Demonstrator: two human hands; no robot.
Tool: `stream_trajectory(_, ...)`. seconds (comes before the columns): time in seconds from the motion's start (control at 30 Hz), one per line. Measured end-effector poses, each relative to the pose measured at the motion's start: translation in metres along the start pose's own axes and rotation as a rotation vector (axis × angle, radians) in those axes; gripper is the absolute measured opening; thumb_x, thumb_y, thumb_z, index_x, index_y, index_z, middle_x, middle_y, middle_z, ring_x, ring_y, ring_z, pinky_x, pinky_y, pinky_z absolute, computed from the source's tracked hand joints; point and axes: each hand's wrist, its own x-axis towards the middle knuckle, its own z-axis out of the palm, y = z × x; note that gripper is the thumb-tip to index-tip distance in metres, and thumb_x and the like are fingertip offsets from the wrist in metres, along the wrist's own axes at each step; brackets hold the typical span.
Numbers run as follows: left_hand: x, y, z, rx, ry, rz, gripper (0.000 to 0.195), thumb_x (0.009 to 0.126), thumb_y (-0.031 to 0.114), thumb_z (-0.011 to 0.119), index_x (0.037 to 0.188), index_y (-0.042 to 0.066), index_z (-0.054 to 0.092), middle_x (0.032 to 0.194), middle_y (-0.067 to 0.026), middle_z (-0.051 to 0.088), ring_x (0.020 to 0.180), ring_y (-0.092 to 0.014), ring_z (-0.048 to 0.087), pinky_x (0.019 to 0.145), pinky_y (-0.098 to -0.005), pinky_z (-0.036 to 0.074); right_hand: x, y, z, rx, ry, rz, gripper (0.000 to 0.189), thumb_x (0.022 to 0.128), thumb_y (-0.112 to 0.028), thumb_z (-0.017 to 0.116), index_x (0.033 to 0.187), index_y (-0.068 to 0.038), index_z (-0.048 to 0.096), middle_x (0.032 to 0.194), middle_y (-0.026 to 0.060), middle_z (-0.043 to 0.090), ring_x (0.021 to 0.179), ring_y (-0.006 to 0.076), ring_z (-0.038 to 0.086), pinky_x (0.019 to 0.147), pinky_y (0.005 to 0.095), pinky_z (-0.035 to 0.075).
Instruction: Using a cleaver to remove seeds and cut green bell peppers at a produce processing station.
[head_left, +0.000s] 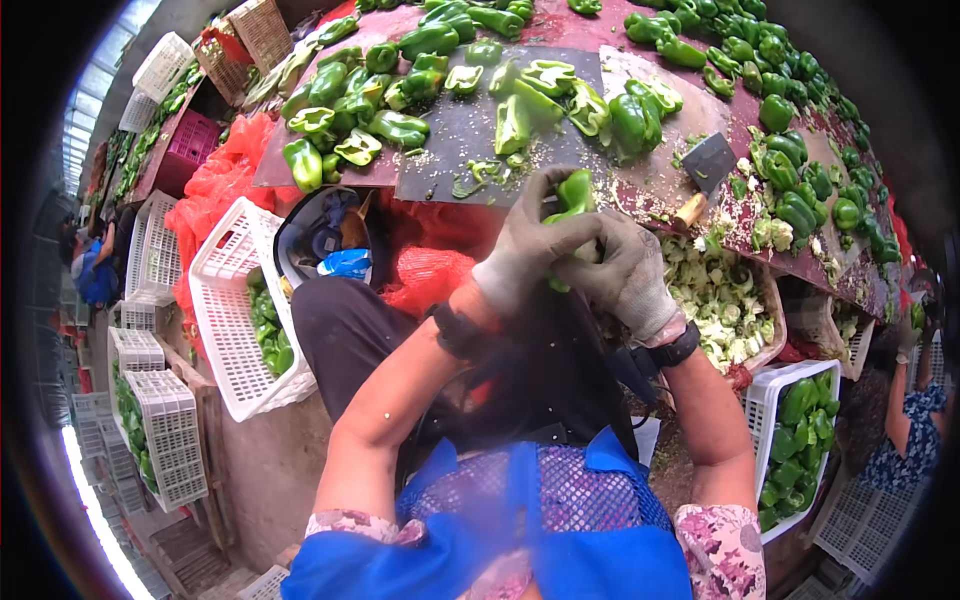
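Note:
My left hand (525, 240), in a grey and white work glove, grips a green bell pepper (576, 193) above my lap, just off the table's near edge. My right hand (626, 277), gloved alike, closes on the lower part of the same pepper, so its underside is mostly hidden. Ahead on a dark board (450, 169) lie halved green peppers (513, 126), with scattered seeds and trimmings about them. A cleaver (709, 161) with a wooden handle rests to the right, its handle towards the near edge. Whole peppers (634, 124) sit beyond my hands.
Pepper cores fill a crate (776, 311) below the table at right. White plastic crates (232, 315) (757, 405) holding peppers flank me. Red mesh sacking (431, 277) and an open bag (300, 259) lie near my left knee. Other people (911, 420) (94, 270) are at both sides.

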Motion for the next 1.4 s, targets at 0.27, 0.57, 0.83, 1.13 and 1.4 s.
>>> stream_trajectory(0.27, -0.02, 0.0, 0.042, -0.7, 0.29, -0.439, 0.059, 0.087, 0.022, 0.069, 0.138, 0.01, 0.043, 0.118, -0.0079, 0.056, 0.104, -0.019, 0.06, 0.089, -0.0351, 0.053, -0.023, 0.041, -0.038, 0.507, 0.482, 0.482, 0.017, 0.087, -0.021, 0.074, 0.089, -0.007, 0.065, 0.074, -0.0028, 0.058, 0.062, 0.0098, 0.052, 0.055, 0.026, 0.04)
stream_trajectory(0.57, -0.021, -0.006, 0.019, -0.239, 0.07, -0.209, 0.061, 0.087, 0.028, 0.067, 0.14, 0.01, 0.042, 0.127, -0.0112, 0.056, 0.115, -0.027, 0.06, 0.092, -0.0416, 0.054, -0.082, 0.046, -0.075, 0.511, 0.258, 0.558, 0.048, 0.086, -0.014, 0.074, 0.127, 0.004, 0.056, 0.096, 0.0048, 0.067, 0.082, 0.0097, 0.06, 0.073, 0.0242, 0.05)
stream_trajectory(0.83, 0.005, 0.035, 0.016, 0.486, 0.135, 0.42, 0.084, 0.063, 0.008, 0.083, 0.139, 0.01, 0.048, 0.144, -0.0195, 0.041, 0.13, -0.041, 0.046, 0.107, -0.046, 0.043, -0.058, 0.041, -0.056, 0.59, 0.36, 0.556, 0.036, 0.09, -0.017, 0.072, 0.117, 0.003, 0.059, 0.097, 0.0072, 0.068, 0.081, 0.0107, 0.062, 0.075, 0.0271, 0.051)
stream_trajectory(1.13, 0.04, 0.027, -0.006, 0.285, 0.1, 0.434, 0.08, 0.066, -0.005, 0.066, 0.141, 0.008, 0.043, 0.141, -0.0147, 0.045, 0.13, -0.031, 0.048, 0.107, -0.0355, 0.043, -0.041, 0.064, -0.062, 0.423, 0.613, 0.59, 0.032, 0.092, -0.031, 0.07, 0.101, -0.001, 0.062, 0.088, 0.0056, 0.062, 0.074, 0.0119, 0.059, 0.063, 0.0293, 0.049)
stream_trajectory(1.4, -0.01, 0.023, -0.046, -1.259, 0.051, -0.327, 0.067, 0.083, 0.013, 0.057, 0.147, 0.006, 0.039, 0.132, -0.0107, 0.056, 0.121, -0.025, 0.056, 0.103, -0.0371, 0.046, -0.105, 0.13, -0.113, -0.383, 0.47, 0.576, 0.049, 0.086, -0.032, 0.073, 0.119, 0.002, 0.062, 0.112, 0.0207, 0.066, 0.108, 0.0317, 0.062, 0.093, 0.0441, 0.048)
